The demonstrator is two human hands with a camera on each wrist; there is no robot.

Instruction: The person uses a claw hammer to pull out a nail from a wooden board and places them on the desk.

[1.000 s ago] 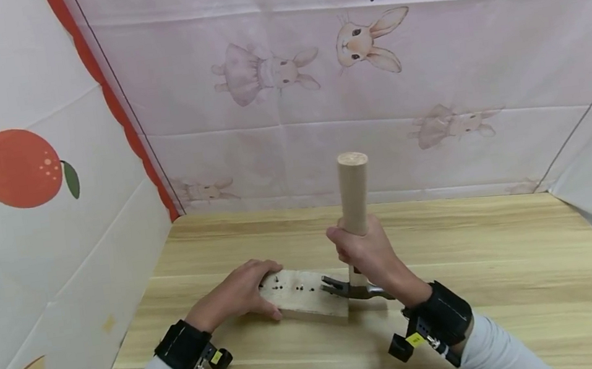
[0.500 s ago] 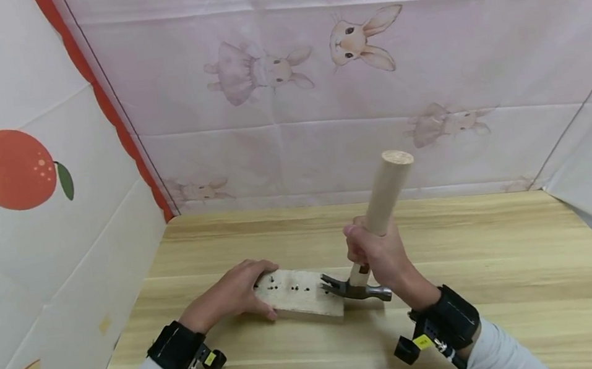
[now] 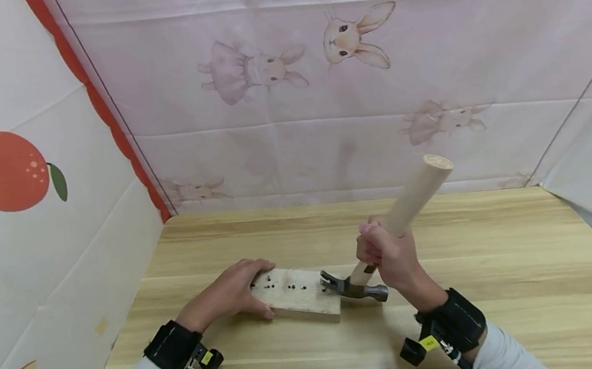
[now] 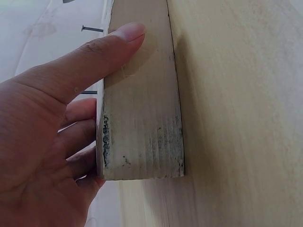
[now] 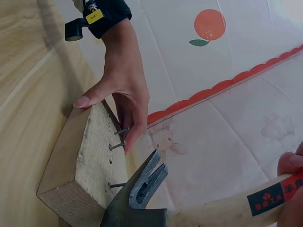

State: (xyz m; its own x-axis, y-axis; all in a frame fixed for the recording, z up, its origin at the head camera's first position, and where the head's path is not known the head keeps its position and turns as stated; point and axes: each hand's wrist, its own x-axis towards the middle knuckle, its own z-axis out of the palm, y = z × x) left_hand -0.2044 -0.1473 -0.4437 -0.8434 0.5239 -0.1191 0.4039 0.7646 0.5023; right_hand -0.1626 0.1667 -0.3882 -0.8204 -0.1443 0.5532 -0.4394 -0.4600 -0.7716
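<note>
A pale wooden block lies on the table, several nails standing out of its top face. My left hand grips the block's left end, thumb on the near side and fingers on the far side. My right hand is wrapped around the wooden handle of a claw hammer, which leans to the right. The hammer's head has its claw over the block's right end, its striking face pointing right. In the right wrist view, the split claw comes close beside a nail; the head hides part of the block.
The wood-grain table extends on both sides of the block. A pink rabbit-print sheet hangs along the back edge, and a white fruit-print sheet at the left.
The hammer's handle has swung from nearly upright to a rightward tilt as my right hand moved right. Its claw stays at the block's right end, and my left hand keeps its grip.
</note>
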